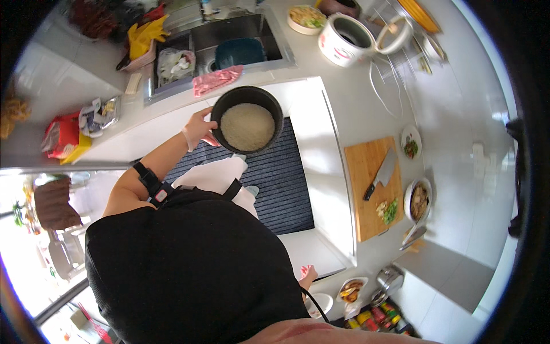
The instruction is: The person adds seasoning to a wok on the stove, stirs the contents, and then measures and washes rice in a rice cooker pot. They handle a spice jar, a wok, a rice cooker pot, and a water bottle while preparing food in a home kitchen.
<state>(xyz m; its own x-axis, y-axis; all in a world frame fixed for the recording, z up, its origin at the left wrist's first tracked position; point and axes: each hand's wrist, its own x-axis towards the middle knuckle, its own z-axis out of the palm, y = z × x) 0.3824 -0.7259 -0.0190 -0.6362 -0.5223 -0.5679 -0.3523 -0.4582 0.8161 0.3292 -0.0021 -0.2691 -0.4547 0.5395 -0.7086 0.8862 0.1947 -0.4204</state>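
Observation:
My left hand (200, 127) grips the near-left rim and side of a dark rice cooker inner pot (218, 136), with a clear band round the wrist. White uncooked rice (247, 127) lies in the pot, which I hold over the dark ribbed floor mat (283, 185). At the lower right, beside my black shirt, my right hand (308, 273) shows small and partly hidden near a white surface. Its fingers look bent, and I see no object in them. The white rice cooker body (346, 41) stands on the counter at the top right, its lid (393, 36) raised.
A sink (275, 43) holds a teal basin (240, 52); a pink cloth (218, 80) lies at its edge. On the right counter, a cleaver (382, 172) and chopped greens (390, 212) rest on a wooden cutting board (356, 189). Plates and bowls of food stand alongside.

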